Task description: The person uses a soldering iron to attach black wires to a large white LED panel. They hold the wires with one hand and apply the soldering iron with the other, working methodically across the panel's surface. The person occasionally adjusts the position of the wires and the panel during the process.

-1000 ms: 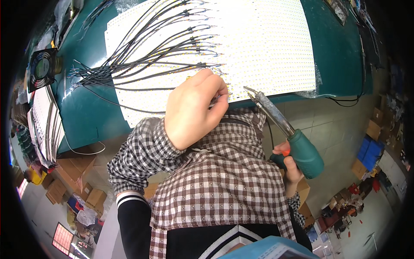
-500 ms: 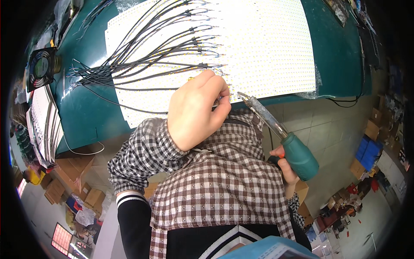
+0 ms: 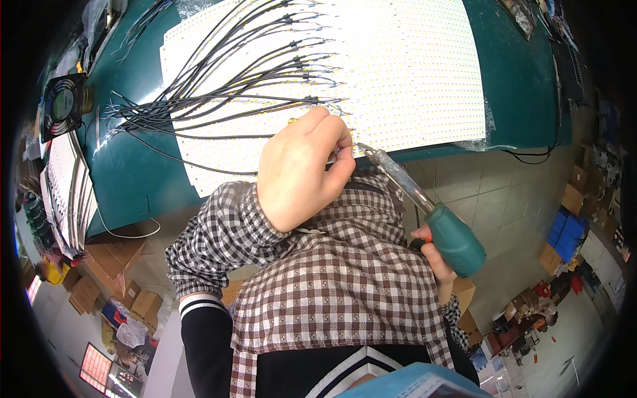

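Observation:
My left hand (image 3: 298, 166) is closed in a pinch at the near edge of a white LED panel (image 3: 418, 73). It grips the end of the nearest black cable (image 3: 212, 166), whose tip my fingers mostly hide. My right hand (image 3: 439, 262) is wrapped around the green handle of a soldering iron (image 3: 454, 240). The iron points up and left, its tip beside my left fingertips at the panel's edge. Several other black cables (image 3: 232, 93) fan across the panel, their stripped wire ends lined up in a column along its middle.
The panel lies on a green-topped table (image 3: 524, 99). At the far left stand a small black fan (image 3: 64, 105) and a stack of white panels (image 3: 70, 186). More cables (image 3: 146, 23) lie at the back left. Cardboard boxes (image 3: 142, 305) and a blue bin (image 3: 566, 239) are on the floor.
The soldering iron has moved slightly left, bringing its tip closer to my left fingertips. My left hand has stayed almost still.

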Demonstrator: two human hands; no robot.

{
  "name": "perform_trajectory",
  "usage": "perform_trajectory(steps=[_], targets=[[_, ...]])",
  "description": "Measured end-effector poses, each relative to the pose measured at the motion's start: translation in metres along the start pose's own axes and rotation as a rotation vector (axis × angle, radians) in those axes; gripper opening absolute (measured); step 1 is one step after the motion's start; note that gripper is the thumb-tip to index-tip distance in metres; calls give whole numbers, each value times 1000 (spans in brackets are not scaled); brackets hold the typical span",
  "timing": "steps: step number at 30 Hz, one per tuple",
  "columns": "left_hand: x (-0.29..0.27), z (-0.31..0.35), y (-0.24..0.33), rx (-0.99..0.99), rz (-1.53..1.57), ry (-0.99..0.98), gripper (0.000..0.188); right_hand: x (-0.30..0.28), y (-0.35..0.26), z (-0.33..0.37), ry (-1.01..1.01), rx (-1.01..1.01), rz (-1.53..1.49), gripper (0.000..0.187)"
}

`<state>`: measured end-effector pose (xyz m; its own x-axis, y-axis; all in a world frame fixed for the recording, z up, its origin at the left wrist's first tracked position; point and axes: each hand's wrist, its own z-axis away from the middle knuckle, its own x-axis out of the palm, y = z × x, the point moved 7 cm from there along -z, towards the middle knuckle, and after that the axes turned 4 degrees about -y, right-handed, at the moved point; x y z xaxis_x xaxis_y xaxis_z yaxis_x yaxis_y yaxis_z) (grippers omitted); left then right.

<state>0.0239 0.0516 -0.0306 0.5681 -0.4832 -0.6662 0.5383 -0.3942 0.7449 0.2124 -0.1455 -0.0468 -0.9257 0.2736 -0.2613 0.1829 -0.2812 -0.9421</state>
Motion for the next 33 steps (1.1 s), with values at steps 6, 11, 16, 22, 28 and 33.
perform_trajectory(steps=[6, 11, 16, 22, 28, 33], targets=[[0, 0, 0, 12, 15, 3, 9, 1, -4, -2, -25, -51, 49, 29], [-1, 0, 0, -2, 2, 0, 8, 2, -8, -5, -27, -83, 51, 27], [0, 0, 1, 9, 4, 2, 8, -2, 0, 5, 48, -14, -56, 26], [1, -1, 0, -4, -5, -4, 8, -7, 3, 4, 24, 6, -51, 31], [0, 3, -1, -47, 23, -6, 9, -9, 5, 1, 31, -34, -437, 53], [-9, 8, 6, 125, -61, -36, 21, -36, -5, -80, 34, -161, -729, 54]])
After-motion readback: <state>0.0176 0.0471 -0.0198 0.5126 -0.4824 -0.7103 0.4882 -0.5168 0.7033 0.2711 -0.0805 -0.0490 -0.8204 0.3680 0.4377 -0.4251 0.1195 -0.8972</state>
